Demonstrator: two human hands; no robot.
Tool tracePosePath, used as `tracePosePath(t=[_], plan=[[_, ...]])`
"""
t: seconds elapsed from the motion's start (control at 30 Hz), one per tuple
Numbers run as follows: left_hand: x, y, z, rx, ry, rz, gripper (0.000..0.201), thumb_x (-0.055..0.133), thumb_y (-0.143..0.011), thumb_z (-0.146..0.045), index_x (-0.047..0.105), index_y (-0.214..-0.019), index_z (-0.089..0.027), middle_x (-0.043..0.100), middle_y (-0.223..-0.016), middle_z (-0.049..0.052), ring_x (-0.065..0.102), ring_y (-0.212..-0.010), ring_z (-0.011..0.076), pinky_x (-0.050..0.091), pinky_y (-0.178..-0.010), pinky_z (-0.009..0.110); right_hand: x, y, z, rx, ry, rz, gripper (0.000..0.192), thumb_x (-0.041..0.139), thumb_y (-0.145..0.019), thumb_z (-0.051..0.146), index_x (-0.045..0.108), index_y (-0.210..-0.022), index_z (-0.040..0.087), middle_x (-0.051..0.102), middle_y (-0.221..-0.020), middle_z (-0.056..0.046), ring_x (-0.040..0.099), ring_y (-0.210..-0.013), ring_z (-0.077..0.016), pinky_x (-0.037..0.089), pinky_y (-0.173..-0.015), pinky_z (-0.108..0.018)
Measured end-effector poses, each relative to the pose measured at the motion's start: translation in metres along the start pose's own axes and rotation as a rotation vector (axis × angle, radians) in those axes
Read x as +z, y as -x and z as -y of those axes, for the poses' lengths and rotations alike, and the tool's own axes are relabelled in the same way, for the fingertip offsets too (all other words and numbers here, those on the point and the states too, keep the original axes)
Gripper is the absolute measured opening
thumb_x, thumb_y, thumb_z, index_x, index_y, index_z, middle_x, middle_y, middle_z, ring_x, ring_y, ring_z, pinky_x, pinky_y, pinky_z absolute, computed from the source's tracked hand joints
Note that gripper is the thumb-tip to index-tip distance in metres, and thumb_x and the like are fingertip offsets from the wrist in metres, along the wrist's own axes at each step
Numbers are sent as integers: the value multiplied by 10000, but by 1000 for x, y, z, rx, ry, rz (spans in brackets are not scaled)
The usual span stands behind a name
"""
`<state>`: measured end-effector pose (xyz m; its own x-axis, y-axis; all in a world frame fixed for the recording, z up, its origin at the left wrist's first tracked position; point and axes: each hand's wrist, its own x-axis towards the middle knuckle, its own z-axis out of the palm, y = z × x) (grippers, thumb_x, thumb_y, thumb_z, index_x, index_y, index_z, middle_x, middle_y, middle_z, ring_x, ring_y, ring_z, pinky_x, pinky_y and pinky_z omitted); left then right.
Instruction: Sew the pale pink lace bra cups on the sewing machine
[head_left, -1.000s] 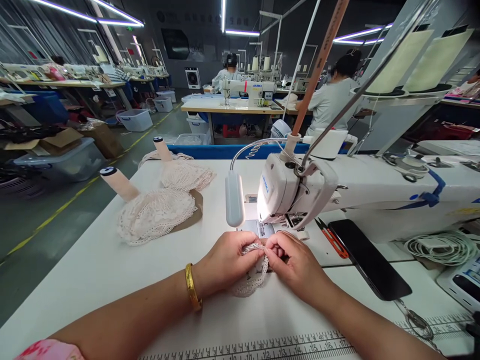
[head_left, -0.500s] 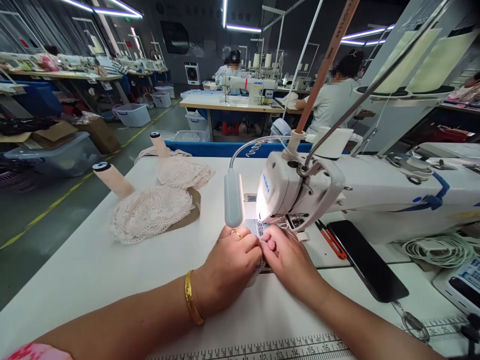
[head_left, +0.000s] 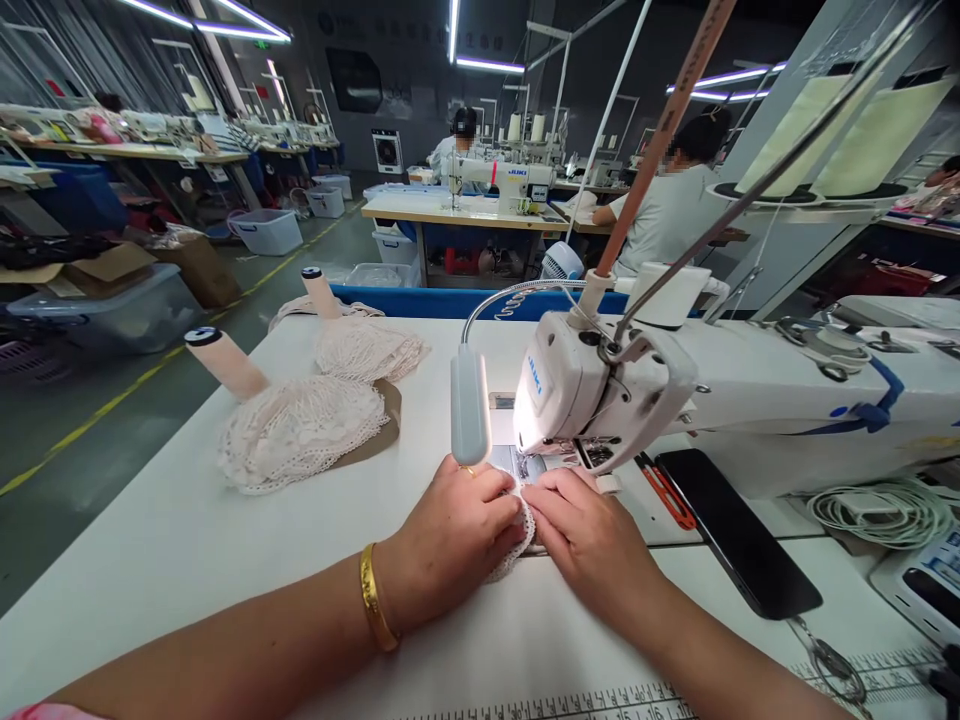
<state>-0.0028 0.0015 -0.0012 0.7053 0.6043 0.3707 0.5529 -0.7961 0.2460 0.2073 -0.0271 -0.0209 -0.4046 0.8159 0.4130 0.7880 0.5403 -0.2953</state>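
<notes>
On the white table [head_left: 187, 560], 2 lace heaps [head_left: 300, 430] with spools lie at the far left. The left hand [head_left: 450, 535], its grip closed and pinching the lace strip [head_left: 517, 540], meets the right hand [head_left: 592, 540], whose grip pinches the same strip just before the lit needle plate. To the right stand the sewing machine [head_left: 675, 400], red snips [head_left: 664, 490] and a black phone [head_left: 735, 530].
</notes>
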Motion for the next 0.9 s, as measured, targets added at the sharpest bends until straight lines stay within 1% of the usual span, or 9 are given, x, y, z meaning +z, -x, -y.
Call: tracePosePath(t=[0.13, 0.2, 0.33, 0.43, 0.63, 0.8, 0.9], plan=[[0, -3, 1, 0, 18, 39, 205, 481, -1044, -201, 664, -956, -178, 703, -932, 55, 654, -879, 202, 406, -827, 398, -1, 1, 0, -4, 73, -28, 293, 445, -1050, 144, 720, -1094, 231, 715, -1020, -77, 625, -937, -249, 475, -733, -357], [0, -4, 3, 8, 15, 47, 202, 479, -1044, -199, 669, -978, -175, 704, -944, 60, 656, -885, 208, 407, -823, 399, -1, 0, -1, -10, 92, -32, 297, 442, -1047, 143, 719, -1119, 223, 726, -1035, -84, 639, -953, -258, 488, -734, -362], [1, -6, 4, 4, -1, 49, 244, 458, -1050, -192, 668, -927, -167, 695, -922, 57, 649, -856, 203, 408, -816, 398, 0, -1, -1, 17, 102, -34, 298, 454, -1032, 134, 725, -1123, 217, 738, -1053, -90, 655, -964, -270, 494, -710, -359], [2, -6, 4, 8, -7, 34, 255, 448, -1057, -199, 667, -931, -161, 696, -928, 61, 650, -862, 207, 405, -813, 400, 1, 0, -1, 31, 92, -41, 305, 450, -1030, 136, 732, -1112, 218, 743, -1072, -86, 659, -964, -268, 498, -711, -358], [3, -4, 1, 15, -18, 3, 265, 433, -1072, -206, 645, -918, -166, 713, -920, 51, 649, -896, 211, 385, -795, 395, 3, 0, -4, 12, 105, -56, 313, 443, -1033, 140, 738, -1123, 196, 753, -1073, -95, 667, -987, -267, 519, -746, -367], [3, -5, 0, 17, -27, 4, 265, 439, -1069, -200, 625, -883, -167, 712, -901, 43, 645, -894, 205, 377, -788, 389, 3, -1, -5, 11, 133, -67, 312, 443, -1032, 144, 746, -1085, 198, 755, -1087, -104, 677, -981, -269, 524, -711, -364], [4, -5, 2, 22, -32, -9, 263, 440, -1068, -201, 623, -882, -170, 714, -904, 47, 648, -907, 209, 381, -790, 387, 3, -1, -5, 6, 146, -62, 304, 447, -1035, 150, 736, -1115, 206, 760, -1094, -98, 678, -999, -272, 538, -758, -375]])
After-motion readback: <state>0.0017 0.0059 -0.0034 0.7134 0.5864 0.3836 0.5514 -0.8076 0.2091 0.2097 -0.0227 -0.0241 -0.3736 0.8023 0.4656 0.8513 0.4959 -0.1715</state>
